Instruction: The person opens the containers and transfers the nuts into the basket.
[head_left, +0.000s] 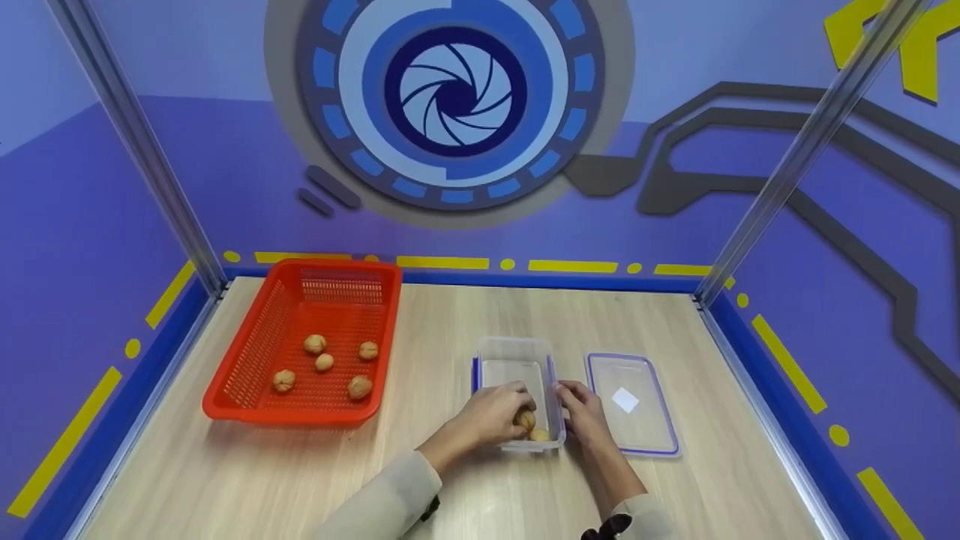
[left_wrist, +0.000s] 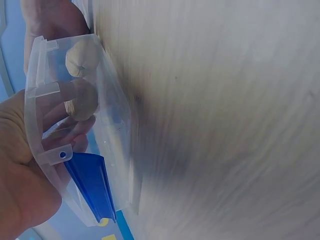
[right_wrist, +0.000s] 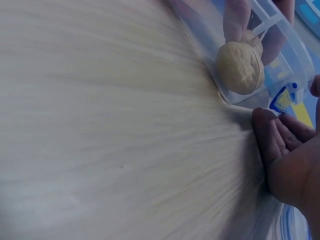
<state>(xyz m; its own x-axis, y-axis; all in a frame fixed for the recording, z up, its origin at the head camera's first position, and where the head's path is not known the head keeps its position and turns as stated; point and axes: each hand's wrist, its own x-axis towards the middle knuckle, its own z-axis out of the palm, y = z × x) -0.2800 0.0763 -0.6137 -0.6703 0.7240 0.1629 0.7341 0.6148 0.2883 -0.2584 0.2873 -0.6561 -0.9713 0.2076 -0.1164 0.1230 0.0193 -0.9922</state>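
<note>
My left hand [head_left: 495, 412] reaches into a clear plastic box [head_left: 517, 349], its curled fingers around a walnut [head_left: 526, 420]. Beside that one, a second walnut [head_left: 539, 435] sits at the near end; both show through the wall in the left wrist view, where a blue latch flap [left_wrist: 91, 185] hangs open. At the box's right side, my right hand [head_left: 586, 416] holds the rim with thumb and forefinger. In the right wrist view its lower fingers [right_wrist: 275, 135] lie against the outside near the corner, and the nearer walnut [right_wrist: 240, 67] covers part of the gripped one.
A red plastic basket [head_left: 225, 411] at the left holds several walnuts [head_left: 315, 344]. To the right of the box lies its clear lid [head_left: 652, 427], with a blue seal and a white square label. Printed panels [head_left: 450, 240] border the wooden table [head_left: 435, 337] at the back and sides.
</note>
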